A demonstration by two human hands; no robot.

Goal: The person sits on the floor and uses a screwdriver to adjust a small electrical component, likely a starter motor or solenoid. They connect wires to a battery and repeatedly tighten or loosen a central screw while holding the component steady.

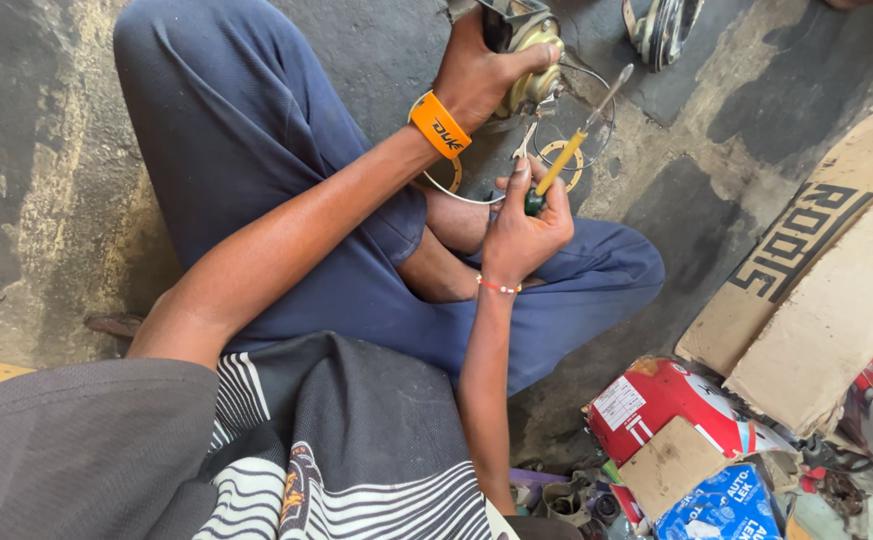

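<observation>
I sit cross-legged on a concrete floor in blue trousers. My left hand (480,68), with an orange band on its wrist, grips a small brass-coloured metal part (534,62) at the top of the view. My right hand (524,226) holds a screwdriver (576,142) with a yellow and green handle. Its metal tip points up and right, close beside the brass part. Thin wire rings (596,112) lie on the floor just under the part.
Flat cardboard pieces (824,270) lie at the right. Red, white and blue packets (678,420) and small parts are piled at the lower right. A round metal object (662,26) sits at the top edge.
</observation>
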